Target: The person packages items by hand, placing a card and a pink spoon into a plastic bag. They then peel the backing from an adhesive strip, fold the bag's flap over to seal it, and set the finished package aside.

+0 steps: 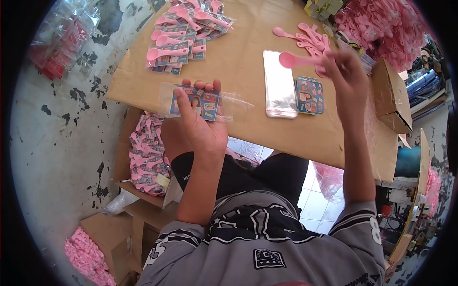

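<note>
In my left hand (202, 124) lies a clear plastic bag with a blue printed card (208, 106) inside, my thumb pressed on its face and the fingers behind it. My right hand (347, 69), a little blurred, pinches the handle of a pink spoon (292, 60) above the table, its bowl pointing left. Below that spoon are a stack of clear plastic bags (279, 88) and a pile of blue printed cards (309, 97). Several loose pink spoons (310, 39) lie just beyond my right hand.
Bagged spoons with cards (174, 45) are heaped at the table's (243, 28) far left. A big heap of pink spoons (381, 28) and a cardboard box (391, 95) stand at the right. An open carton (148, 157) of packed spoons is by my left leg.
</note>
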